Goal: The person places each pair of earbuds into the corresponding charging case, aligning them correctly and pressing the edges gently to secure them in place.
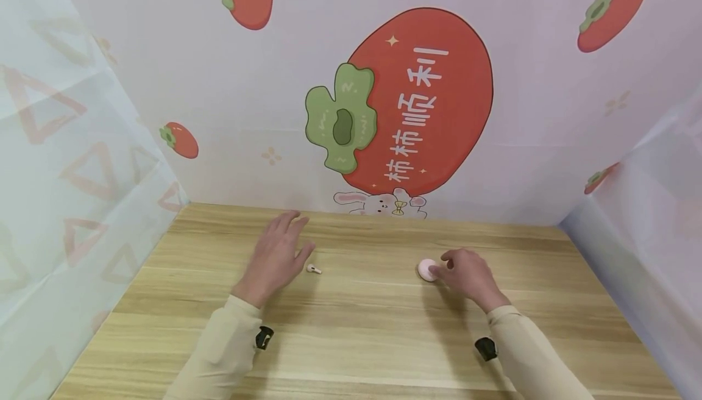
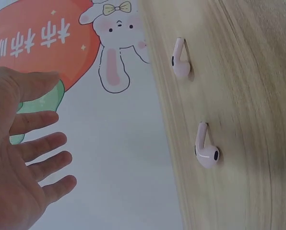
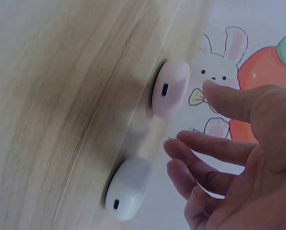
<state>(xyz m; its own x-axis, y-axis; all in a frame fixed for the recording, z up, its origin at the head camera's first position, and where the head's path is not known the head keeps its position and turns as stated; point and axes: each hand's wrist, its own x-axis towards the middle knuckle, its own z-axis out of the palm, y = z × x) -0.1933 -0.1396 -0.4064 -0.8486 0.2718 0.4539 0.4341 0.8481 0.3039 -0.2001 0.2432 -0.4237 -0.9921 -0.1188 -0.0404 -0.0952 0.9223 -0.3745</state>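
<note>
Backdrop: pale lilac wall sheet printed with red persimmons and a white rabbit (image 1: 285, 71), upright behind the work. No hazard noted.

Bench: light wood-grain bench (image 1: 362, 333), flat, bearing all four small items. Its smooth-looking top would probably let rounded pieces skid if nudged.

Left hand (image 1: 276, 258): bare, cream-sleeved, thumb and fingers spread wide, holding nothing; raised near the earbuds. Risk: lowered carelessly, its fingers could sweep both at once.

Right hand (image 1: 468, 276): bare, cream-sleeved, fingers loosely bent, a moderate gap between thumb and forefinger, nothing held; near the cases. Risk: closing on one, the lower fingers may knock the other.

White rounded glossy case with dark slot (image 3: 129, 188): on the bench, beneath the right hand, apart from its neighbour. Likely to slip if pinched on its curved edge.

Pale pink rounded smooth case with dark slot (image 3: 174, 87): on the bench, near the thumb tip. A push from that thumb could spin or slide it.

Pale pink stemmed plastic earbuds, two: one (image 2: 182, 68), another (image 2: 208, 155), lying apart on the bench by the left hand. Small and bulbous; an off-centre pinch might roll them away.
</note>
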